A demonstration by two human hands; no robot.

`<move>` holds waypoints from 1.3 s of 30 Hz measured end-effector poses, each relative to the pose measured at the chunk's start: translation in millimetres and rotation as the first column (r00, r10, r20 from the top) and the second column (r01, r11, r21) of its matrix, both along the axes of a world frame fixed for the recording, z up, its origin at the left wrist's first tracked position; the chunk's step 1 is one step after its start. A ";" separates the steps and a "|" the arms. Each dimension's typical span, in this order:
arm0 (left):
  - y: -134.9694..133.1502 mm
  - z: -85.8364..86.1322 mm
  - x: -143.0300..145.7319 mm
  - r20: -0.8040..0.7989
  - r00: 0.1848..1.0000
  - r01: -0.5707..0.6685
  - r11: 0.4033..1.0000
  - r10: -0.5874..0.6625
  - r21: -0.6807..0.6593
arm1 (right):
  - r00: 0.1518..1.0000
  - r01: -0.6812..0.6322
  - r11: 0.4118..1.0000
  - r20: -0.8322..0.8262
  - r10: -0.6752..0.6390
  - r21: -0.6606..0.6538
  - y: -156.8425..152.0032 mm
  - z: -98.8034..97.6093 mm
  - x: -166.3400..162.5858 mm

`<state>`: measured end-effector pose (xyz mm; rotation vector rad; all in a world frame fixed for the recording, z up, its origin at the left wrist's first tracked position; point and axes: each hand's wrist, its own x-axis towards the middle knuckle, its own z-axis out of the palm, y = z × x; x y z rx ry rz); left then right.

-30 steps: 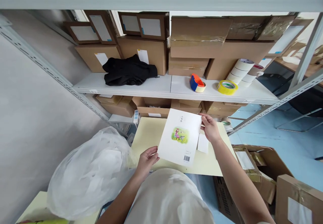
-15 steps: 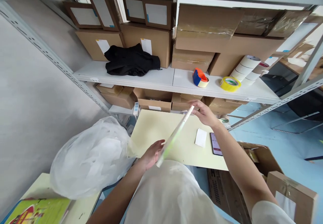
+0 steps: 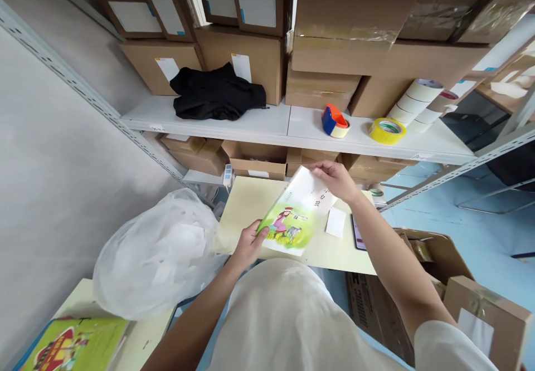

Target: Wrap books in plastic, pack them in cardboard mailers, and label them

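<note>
Left hand (image 3: 249,244) grips book (image 3: 295,215) by left edge | right hand (image 3: 337,181) grips its top | white paper (image 3: 335,222) lies on table (image 3: 242,201)

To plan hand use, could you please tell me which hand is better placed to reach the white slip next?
Probably the right hand: it holds the book near its top, closer to the white slip, while the left hand grips the side away from the slip.
</note>
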<state>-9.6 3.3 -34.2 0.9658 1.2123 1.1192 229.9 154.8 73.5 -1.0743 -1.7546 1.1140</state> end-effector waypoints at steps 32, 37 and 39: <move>20.0 -15.4 -18.4 -0.107 0.994 0.026 0.998 -0.019 0.060 | 0.872 0.155 0.868 -0.348 -0.344 -0.471 -111.3 -103.0 -3.6; 18.5 -22.2 -20.9 -0.130 0.991 -0.016 0.999 0.021 0.043 | 0.896 0.211 0.833 -0.240 -0.375 -0.512 -109.5 -116.2 2.0; 18.2 -25.0 -22.5 -0.140 0.990 -0.026 0.999 0.028 0.020 | 0.917 0.172 0.835 -0.226 -0.330 -0.523 -108.5 -120.3 3.7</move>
